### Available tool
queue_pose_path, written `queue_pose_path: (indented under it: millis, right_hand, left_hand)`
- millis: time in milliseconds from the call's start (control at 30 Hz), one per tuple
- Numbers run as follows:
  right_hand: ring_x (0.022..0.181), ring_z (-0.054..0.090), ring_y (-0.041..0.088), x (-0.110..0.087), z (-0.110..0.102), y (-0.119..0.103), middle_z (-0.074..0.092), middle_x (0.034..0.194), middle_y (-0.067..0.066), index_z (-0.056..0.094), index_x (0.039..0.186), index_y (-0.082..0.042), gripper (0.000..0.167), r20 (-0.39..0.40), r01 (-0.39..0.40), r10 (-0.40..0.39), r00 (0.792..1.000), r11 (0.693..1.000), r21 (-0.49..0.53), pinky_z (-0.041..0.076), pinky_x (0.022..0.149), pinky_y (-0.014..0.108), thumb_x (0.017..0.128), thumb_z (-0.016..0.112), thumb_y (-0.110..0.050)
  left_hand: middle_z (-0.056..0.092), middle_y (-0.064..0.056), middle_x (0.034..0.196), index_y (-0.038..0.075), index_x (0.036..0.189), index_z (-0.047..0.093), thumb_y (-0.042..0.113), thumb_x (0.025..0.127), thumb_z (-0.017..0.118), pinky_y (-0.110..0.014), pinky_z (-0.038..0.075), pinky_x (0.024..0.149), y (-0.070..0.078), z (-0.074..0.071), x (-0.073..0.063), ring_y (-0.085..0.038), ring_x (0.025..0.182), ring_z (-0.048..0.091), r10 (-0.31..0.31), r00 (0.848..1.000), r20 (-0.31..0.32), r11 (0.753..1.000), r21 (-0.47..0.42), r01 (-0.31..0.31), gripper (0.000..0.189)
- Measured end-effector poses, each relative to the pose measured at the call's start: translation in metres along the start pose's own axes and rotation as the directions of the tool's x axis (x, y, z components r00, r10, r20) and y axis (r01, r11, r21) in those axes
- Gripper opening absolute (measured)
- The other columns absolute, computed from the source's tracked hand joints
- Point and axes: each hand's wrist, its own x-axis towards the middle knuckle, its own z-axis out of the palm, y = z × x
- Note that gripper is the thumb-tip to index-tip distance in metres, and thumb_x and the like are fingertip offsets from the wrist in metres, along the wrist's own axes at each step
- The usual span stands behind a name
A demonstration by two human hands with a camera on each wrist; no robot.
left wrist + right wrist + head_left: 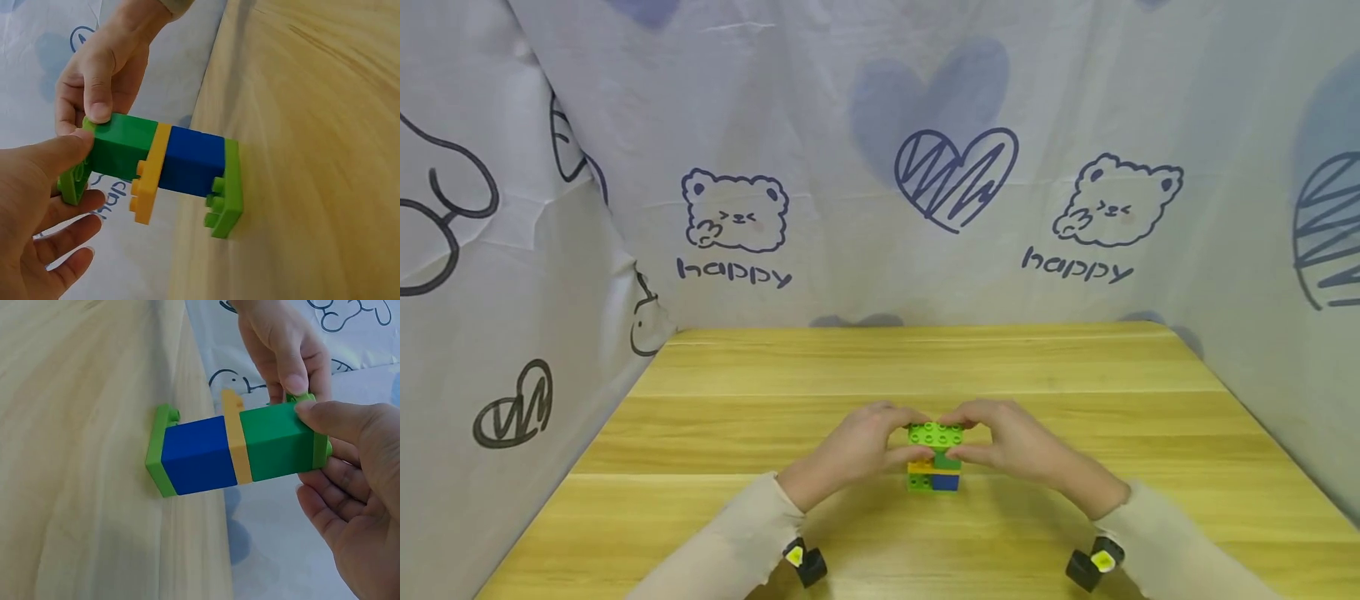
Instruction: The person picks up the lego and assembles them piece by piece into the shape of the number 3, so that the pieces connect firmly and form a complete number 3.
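A stack of toy building bricks stands on the wooden table between both hands. From the bottom it has a light green flat brick (230,197), a blue brick (199,456), an orange flat brick (150,181), a green brick (277,442) and a light green top brick (936,435). The blue and green bricks sit over the right half, leaving studs bare on the left. My left hand (868,446) pinches the top brick's left end between thumb and fingers. At its right end my right hand (1015,442) pinches it, thumb at the edge by the green brick.
Beneath the stack spreads the wooden table (737,417). A pale cloth (835,183) printed with hearts and bears hangs along its back and sides. Each wrist carries a small black camera, the left one (808,562) and the right one (1090,567).
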Motion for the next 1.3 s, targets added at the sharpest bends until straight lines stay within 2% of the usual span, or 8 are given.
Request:
queue_pose_path:
  millis: [133, 300, 533, 700, 933, 1100, 1200, 1300]
  right_hand:
    - [0.097, 0.061, 0.013, -0.003, 0.003, 0.0, 0.066, 0.112, -0.005, 0.066, 0.121, -0.014, 0.036, -0.006, -0.019, 0.019, 1.0, 1.0, 0.019, 0.053, 0.084, 0.042, 0.089, 0.074, -0.03]
    - [0.097, 0.06, 0.011, -0.007, 0.005, 0.002, 0.064, 0.117, -0.005, 0.061, 0.126, -0.016, 0.04, 0.006, -0.036, 0.036, 0.999, 0.998, 0.052, 0.052, 0.085, 0.042, 0.092, 0.069, -0.035]
    - [0.103, 0.06, 0.015, -0.012, 0.008, 0.008, 0.061, 0.125, 0.001, 0.054, 0.134, -0.012, 0.057, 0.006, -0.074, 0.074, 0.997, 0.994, 0.082, 0.051, 0.09, 0.041, 0.09, 0.069, -0.043]
    - [0.104, 0.061, 0.018, -0.017, 0.013, 0.015, 0.061, 0.121, 0.001, 0.051, 0.135, -0.008, 0.064, -0.026, -0.093, 0.097, 0.995, 0.989, 0.111, 0.05, 0.091, 0.038, 0.088, 0.07, -0.046]
    - [0.104, 0.06, 0.015, -0.025, 0.023, 0.023, 0.062, 0.114, -0.005, 0.051, 0.132, -0.011, 0.056, -0.037, -0.091, 0.099, 0.994, 0.98, 0.179, 0.051, 0.09, 0.036, 0.089, 0.069, -0.043]
    - [0.108, 0.059, 0.016, -0.028, 0.028, 0.025, 0.061, 0.117, -0.003, 0.05, 0.13, -0.013, 0.052, -0.045, -0.088, 0.102, 0.994, 0.962, 0.257, 0.049, 0.094, 0.036, 0.09, 0.07, -0.037]
    - [0.11, 0.059, 0.018, -0.028, 0.031, 0.027, 0.061, 0.119, 0.0, 0.049, 0.129, -0.012, 0.05, -0.048, -0.091, 0.113, 0.992, 0.941, 0.325, 0.048, 0.095, 0.037, 0.089, 0.072, -0.032]
    - [0.111, 0.059, 0.021, -0.029, 0.033, 0.028, 0.06, 0.119, 0.002, 0.049, 0.127, -0.012, 0.049, -0.033, -0.109, 0.132, 0.991, 0.913, 0.392, 0.048, 0.096, 0.037, 0.088, 0.073, -0.03]
  left_hand:
    - [0.069, 0.001, 0.112, 0.011, 0.124, 0.066, 0.04, 0.093, 0.067, -0.031, 0.051, 0.087, -0.002, 0.005, 0.0, -0.012, 0.098, 0.063, -0.004, 1.0, -0.018, 0.999, -0.045, 0.003, 0.043]
    - [0.067, 0.0, 0.118, 0.011, 0.128, 0.064, 0.044, 0.092, 0.066, -0.032, 0.051, 0.088, -0.001, 0.009, -0.002, -0.013, 0.1, 0.062, -0.04, 0.999, -0.031, 0.996, -0.084, 0.037, 0.049]
    - [0.065, -0.001, 0.122, 0.012, 0.134, 0.06, 0.048, 0.089, 0.068, -0.034, 0.05, 0.086, -0.004, 0.01, -0.01, -0.015, 0.101, 0.061, -0.1, 0.994, -0.036, 0.987, -0.133, 0.094, 0.057]
    - [0.064, 0.0, 0.122, 0.013, 0.135, 0.059, 0.05, 0.087, 0.069, -0.039, 0.049, 0.09, -0.008, 0.011, -0.016, -0.015, 0.106, 0.058, -0.135, 0.99, -0.035, 0.982, -0.142, 0.129, 0.061]
    - [0.065, -0.002, 0.121, 0.009, 0.133, 0.06, 0.052, 0.084, 0.071, -0.042, 0.047, 0.095, -0.011, 0.015, -0.024, -0.019, 0.11, 0.058, -0.157, 0.987, -0.023, 0.983, -0.101, 0.154, 0.066]
    - [0.067, -0.002, 0.118, 0.009, 0.126, 0.064, 0.044, 0.08, 0.077, -0.036, 0.049, 0.092, -0.016, 0.018, -0.028, -0.016, 0.105, 0.061, -0.102, 0.993, -0.065, 0.992, -0.085, 0.096, 0.059]
    - [0.068, -0.001, 0.116, 0.009, 0.121, 0.067, 0.038, 0.078, 0.081, -0.032, 0.05, 0.091, -0.019, 0.02, -0.029, -0.015, 0.104, 0.062, -0.026, 0.994, -0.109, 0.996, -0.089, 0.017, 0.053]
    - [0.069, -0.002, 0.114, 0.009, 0.116, 0.07, 0.032, 0.076, 0.083, -0.031, 0.049, 0.092, -0.022, 0.023, -0.029, -0.016, 0.104, 0.063, 0.064, 0.988, -0.144, 0.994, -0.082, -0.076, 0.048]
